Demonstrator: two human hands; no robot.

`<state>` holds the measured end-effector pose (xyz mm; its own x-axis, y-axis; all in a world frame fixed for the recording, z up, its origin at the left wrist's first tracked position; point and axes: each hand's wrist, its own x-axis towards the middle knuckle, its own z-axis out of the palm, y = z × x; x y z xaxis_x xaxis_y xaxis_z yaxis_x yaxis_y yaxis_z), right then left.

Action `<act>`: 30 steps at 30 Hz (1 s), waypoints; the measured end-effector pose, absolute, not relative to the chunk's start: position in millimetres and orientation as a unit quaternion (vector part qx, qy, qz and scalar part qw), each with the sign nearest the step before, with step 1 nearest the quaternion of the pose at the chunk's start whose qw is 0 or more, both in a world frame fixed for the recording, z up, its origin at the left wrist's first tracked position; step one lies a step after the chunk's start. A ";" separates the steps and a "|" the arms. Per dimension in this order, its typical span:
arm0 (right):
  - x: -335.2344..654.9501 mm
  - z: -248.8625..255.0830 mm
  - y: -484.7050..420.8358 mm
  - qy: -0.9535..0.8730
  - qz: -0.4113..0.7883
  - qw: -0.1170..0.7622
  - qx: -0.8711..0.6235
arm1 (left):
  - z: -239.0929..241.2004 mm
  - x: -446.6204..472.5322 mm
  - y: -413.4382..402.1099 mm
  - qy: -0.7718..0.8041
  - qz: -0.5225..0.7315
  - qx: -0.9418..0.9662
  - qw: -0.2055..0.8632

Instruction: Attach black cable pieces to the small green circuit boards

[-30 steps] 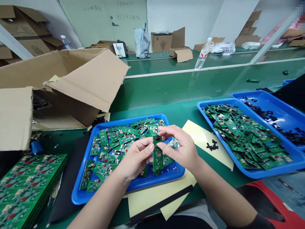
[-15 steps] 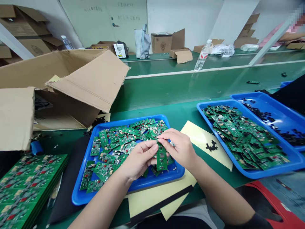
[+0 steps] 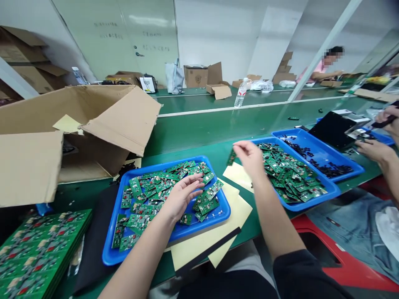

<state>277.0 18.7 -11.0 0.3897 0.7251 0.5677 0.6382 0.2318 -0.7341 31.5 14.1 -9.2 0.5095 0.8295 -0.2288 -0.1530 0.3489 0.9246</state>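
My left hand (image 3: 182, 195) hovers with fingers stretched out over a blue tray (image 3: 107, 253) heaped with small green circuit boards (image 3: 149, 195); it holds nothing. My right hand (image 3: 249, 155) is out to the right, at the left edge of a second blue tray (image 3: 311, 203) that is also piled with green boards (image 3: 289, 176). Its fingers pinch one small green circuit board (image 3: 231, 158), which hangs just outside that tray's rim.
A large open cardboard box (image 3: 124, 116) lies at the left, with a stack of green board panels (image 3: 37, 249) in front of it. Yellow sheets (image 3: 237, 211) lie under the near tray. A third blue tray (image 3: 314, 149) holds black parts. A co-worker's hands (image 3: 374, 149) work at the right.
Both hands were together on one board over the near tray. My right hand has carried it right to the second tray, my left hand has let go, and the view has turned right.
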 end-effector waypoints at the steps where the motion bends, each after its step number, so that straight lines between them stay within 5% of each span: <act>1: 299.3 -6.9 14.7 -0.520 0.024 0.555 -0.648 | -8.7 30.9 13.5 0.370 0.327 0.492 0.717; 8: 417.2 -6.9 -28.3 -0.356 -0.033 0.449 -0.819 | 3.2 31.0 6.1 0.374 0.312 0.609 0.626; 16: 428.4 -16.0 -47.6 -0.426 -0.026 0.389 -0.816 | 43.0 -10.9 -64.6 0.369 0.153 0.808 0.434; 22: 299.5 -30.3 -72.7 -0.592 0.051 0.432 -0.678 | -5.1 -62.7 -141.7 0.521 -0.004 0.684 0.511; 26: 186.8 -36.1 -100.5 -0.834 0.223 0.342 -0.370 | -39.1 -58.4 -162.5 0.587 0.152 0.485 0.630; 30: 136.7 -48.7 -114.7 -0.870 0.236 0.281 -0.330 | -49.7 -45.2 -158.6 0.588 0.264 0.393 0.656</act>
